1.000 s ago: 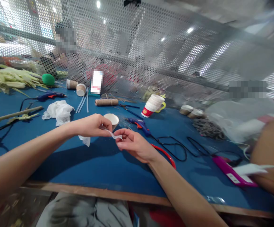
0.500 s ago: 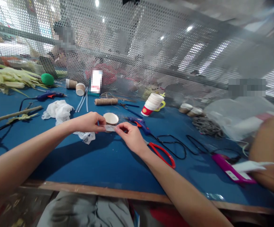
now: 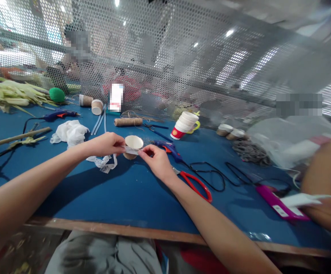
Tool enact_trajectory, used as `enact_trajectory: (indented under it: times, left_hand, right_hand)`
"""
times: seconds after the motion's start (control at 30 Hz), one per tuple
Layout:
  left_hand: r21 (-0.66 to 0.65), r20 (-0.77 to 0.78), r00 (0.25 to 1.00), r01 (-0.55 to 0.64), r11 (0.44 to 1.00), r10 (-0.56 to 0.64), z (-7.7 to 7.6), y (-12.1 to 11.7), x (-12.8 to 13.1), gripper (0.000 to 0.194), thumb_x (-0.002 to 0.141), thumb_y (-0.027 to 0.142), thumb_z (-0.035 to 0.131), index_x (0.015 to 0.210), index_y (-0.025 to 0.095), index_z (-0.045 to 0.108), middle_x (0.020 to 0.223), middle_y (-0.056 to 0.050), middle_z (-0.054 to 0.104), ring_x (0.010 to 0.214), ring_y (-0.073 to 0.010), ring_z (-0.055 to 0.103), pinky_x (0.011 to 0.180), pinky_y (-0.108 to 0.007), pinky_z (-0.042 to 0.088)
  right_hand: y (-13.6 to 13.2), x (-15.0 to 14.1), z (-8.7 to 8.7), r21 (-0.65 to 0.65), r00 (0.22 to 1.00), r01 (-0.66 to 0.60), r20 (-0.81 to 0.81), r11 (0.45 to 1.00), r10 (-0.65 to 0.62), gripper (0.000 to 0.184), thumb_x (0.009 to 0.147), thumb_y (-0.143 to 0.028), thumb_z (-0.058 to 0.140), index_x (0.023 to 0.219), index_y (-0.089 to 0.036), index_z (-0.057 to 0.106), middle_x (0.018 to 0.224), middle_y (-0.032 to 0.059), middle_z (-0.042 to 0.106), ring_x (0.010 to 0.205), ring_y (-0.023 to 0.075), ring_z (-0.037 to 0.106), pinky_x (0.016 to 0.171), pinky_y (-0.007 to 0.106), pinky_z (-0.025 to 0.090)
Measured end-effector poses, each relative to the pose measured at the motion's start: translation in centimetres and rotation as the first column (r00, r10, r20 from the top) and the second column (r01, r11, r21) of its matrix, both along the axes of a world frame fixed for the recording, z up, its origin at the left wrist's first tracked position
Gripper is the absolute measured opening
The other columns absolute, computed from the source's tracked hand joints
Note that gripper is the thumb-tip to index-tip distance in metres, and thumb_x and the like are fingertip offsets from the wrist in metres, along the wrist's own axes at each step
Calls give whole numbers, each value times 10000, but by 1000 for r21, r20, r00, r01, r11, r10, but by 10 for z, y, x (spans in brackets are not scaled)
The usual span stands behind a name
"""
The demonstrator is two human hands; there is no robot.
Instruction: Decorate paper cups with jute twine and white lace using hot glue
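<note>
My left hand (image 3: 106, 144) and my right hand (image 3: 155, 161) each pinch one end of a white lace strip (image 3: 131, 151), stretched between them against the near side of a small paper cup (image 3: 134, 143) that stands upright on the blue table (image 3: 120, 194). The strip's loose end (image 3: 105, 163) trails down onto the table below my left hand. Both hands are closed in a pinch.
Red-handled scissors (image 3: 196, 184) and a blue glue gun (image 3: 168, 149) with black cord lie right of my hands. A twine spool (image 3: 128, 122), stacked cups (image 3: 185, 125), white lace pile (image 3: 70, 133) and another glue gun (image 3: 57, 114) sit farther back. Another person's arm (image 3: 325, 182) is at right.
Both hands moved forward and down, bringing the lace strip from mid-air to the side of the paper cup. The trailing end now rests on the table.
</note>
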State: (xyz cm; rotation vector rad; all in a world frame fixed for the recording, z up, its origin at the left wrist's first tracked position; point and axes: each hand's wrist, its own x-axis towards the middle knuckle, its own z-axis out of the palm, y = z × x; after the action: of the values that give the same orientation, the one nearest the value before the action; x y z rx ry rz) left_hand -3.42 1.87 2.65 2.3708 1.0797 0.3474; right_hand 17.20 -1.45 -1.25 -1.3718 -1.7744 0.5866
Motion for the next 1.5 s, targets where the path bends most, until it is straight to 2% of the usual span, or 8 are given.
enact_trajectory:
  times: [0.27,0.43,0.63,0.83,1.03,1.2,1.37,1.5]
  left_hand:
    - [104,-77,995,-56,993,64,-3,3,1,182,764,294,516,707,148,608,573,12,529,517,-86,411,518,-222,292]
    - [159,-66,996,-45,986,56,-5,5,1,193,766,314,521,721,147,605,689,-27,559,612,-114,470,570,-233,322]
    - [187,-27,999,-36,982,42,-11,11,0,206,761,327,538,706,138,599,789,-54,538,633,-121,487,627,-249,373]
    - [225,23,1000,-1,974,-4,-17,16,-3,241,752,367,542,689,142,602,943,-95,581,798,-168,556,742,-279,422]
    - [209,37,999,19,978,-28,-18,15,-3,243,758,355,527,648,143,572,1171,-111,565,855,-165,583,759,-278,424]
    - [155,65,995,67,986,-78,-19,16,-1,235,763,334,513,628,142,536,1085,-97,610,809,-144,575,736,-262,418]
    - [106,105,991,73,992,-84,-18,18,-4,283,757,383,513,599,149,501,868,-52,626,698,-116,528,648,-231,390]
    - [-9,146,986,88,996,-85,-15,17,-8,306,749,409,519,596,149,475,698,-3,549,554,-75,409,527,-203,323]
  right_hand:
    - [2,-2,-1,6,1000,12,19,1000,-12,150,727,-320,596,673,-183,567,678,27,598,622,154,530,605,295,430]
    - [2,-2,-2,14,999,17,38,1000,-18,152,741,-321,583,693,-177,570,696,32,597,632,154,526,617,299,425]
    - [3,-1,-3,39,998,25,64,999,-28,147,742,-315,583,695,-176,572,708,35,593,648,159,530,640,307,425]
    - [3,-1,-3,75,996,23,84,997,-30,136,738,-301,589,681,-178,576,717,30,580,665,162,538,657,314,438]
    - [5,0,-4,136,997,18,71,991,-28,142,723,-296,614,649,-185,566,840,66,564,825,200,557,695,331,464]
    - [6,0,-5,112,999,-39,2,993,39,141,733,-279,600,643,-179,559,1003,108,564,924,208,564,712,331,488]
    - [4,0,-2,96,998,-55,-19,994,57,147,724,-280,605,629,-180,555,967,99,572,894,202,569,711,341,494]
    - [-1,1,6,87,997,-68,-30,994,71,150,721,-285,611,624,-185,556,914,76,577,850,184,569,698,326,493]
